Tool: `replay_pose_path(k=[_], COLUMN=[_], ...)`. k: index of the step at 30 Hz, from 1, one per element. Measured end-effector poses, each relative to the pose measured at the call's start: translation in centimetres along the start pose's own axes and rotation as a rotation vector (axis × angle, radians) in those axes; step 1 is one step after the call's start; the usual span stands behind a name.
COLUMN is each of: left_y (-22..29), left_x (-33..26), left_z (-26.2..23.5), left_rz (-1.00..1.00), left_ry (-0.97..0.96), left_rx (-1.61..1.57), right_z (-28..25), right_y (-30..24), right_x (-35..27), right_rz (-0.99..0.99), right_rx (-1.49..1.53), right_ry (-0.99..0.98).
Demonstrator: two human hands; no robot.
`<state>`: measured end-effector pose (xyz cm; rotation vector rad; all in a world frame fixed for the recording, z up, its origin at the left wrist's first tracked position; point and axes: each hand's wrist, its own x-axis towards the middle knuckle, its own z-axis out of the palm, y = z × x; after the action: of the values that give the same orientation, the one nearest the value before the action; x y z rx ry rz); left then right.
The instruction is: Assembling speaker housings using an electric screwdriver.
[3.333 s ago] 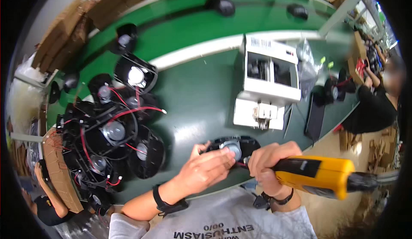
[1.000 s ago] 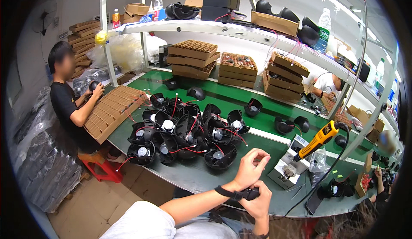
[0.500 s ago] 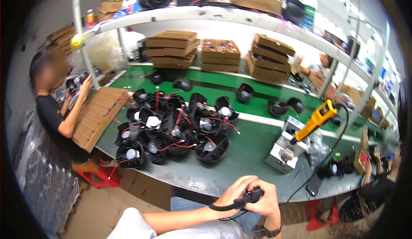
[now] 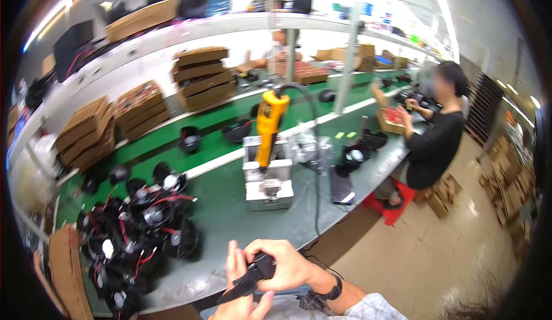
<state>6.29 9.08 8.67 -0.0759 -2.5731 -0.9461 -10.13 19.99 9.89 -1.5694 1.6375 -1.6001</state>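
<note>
My left hand [image 4: 237, 268] is just in front of the table's near edge, fingers stretched out and thumb apart, holding nothing. A black strap [image 4: 239, 287] runs around it and carries a small black box-shaped device [image 4: 263, 266]. My right hand [image 4: 287, 265] is closed around that device, with a black band [image 4: 334, 288] on its wrist. Beyond my hands, a yellow and black electric tool [image 4: 269, 125] stands nose-down at a grey metal fixture [image 4: 269, 194]. To the left lies a heap of black round housings [image 4: 135, 228] with red wires, several showing silver round parts.
The green table [image 4: 221, 228] extends left and right. Stacked cardboard trays [image 4: 201, 81] stand at the back under a white shelf [image 4: 167, 39]. A black cable [image 4: 317, 176] hangs from the tool. A clear plastic bag [image 4: 307, 147] and a phone-like slab [image 4: 341, 185] lie right. A co-worker [image 4: 437, 130] sits at right.
The view has turned to the right, bringing the co-worker and aisle there into fuller sight. My left fingers have straightened; my right hand still grips the strapped black device.
</note>
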Motion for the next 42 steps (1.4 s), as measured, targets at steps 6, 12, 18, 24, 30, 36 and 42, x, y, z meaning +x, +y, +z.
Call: replay_pose_path(k=[6, 12, 18, 24, 30, 36, 42], left_y=[-1.9, -2.3, -5.4, 0.1, -2.8, -4.1, -4.3], left_x=[2.7, 5.9, 6.0, 6.0, 5.2, 3.0, 3.7], left_z=[-0.2, -3.4, 3.5, 5.7, 8.1, 4.7, 1.5], left_rz=[-0.053, -0.333, 0.023, 0.404, 0.267, 0.272, 0.061], left_ry=[-0.029, 0.096, 0.605, 0.284, 0.369, 0.138, 0.046], left_rx=[-0.564, -1.935, -1.269, -0.157, -0.240, -0.075, -0.249], right_z=[0.8, 1.2, -0.5, -3.1, -1.8, 2.8, 3.4], right_y=[-0.1, 1.2, 2.2, 1.6, 2.0, 5.0, 7.1], right_x=[-0.7, -1.4, -0.8, 6.9, 10.1, 8.6, 3.1], right_rz=[0.021, 0.111, -0.027, -0.239, -0.064, 0.041, 0.237], right_rx=[-0.076, -0.288, -0.120, 0.388, 0.213, 0.066, 0.342], right_ry=[0.239, 0.621, 0.345, 0.773, 0.666, 0.569, 0.540])
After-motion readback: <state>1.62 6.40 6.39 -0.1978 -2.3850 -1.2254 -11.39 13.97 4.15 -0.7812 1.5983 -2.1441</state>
